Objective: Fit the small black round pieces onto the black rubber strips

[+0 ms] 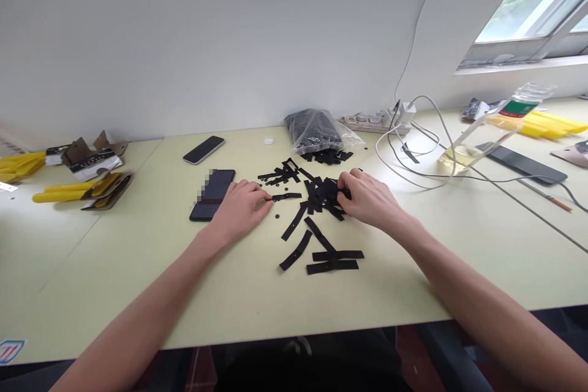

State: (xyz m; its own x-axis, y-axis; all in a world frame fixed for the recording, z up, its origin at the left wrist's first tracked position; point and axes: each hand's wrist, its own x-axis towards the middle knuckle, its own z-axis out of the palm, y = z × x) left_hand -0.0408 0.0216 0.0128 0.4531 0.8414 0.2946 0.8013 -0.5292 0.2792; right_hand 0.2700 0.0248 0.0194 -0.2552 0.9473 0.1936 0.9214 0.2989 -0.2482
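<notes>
My left hand [243, 205] rests on the table, thumb and fingertips closed at the left end of a short black strip [289, 196]. On the right side of the heap of black strips [319, 193], my right hand [367, 197] has its fingers curled in a pinch on a black strip, mostly hidden by the fingers. Nearer to me lie several loose strips [296, 250], flat and apart from the heap, some with a small dot mid-length. Small round black pieces [277, 216] are scattered by the left fingertips. More narrow black pieces [280, 174] lie behind them.
A clear bag of black pieces [315, 128] stands against the wall. Two phones [204, 149] lie left, one beside my left hand. At right are a power strip [367, 121], looping white cables [452, 135] and a cut plastic bottle [478, 135] with yellowish liquid. Yellow-handled tools [68, 192] lie far left.
</notes>
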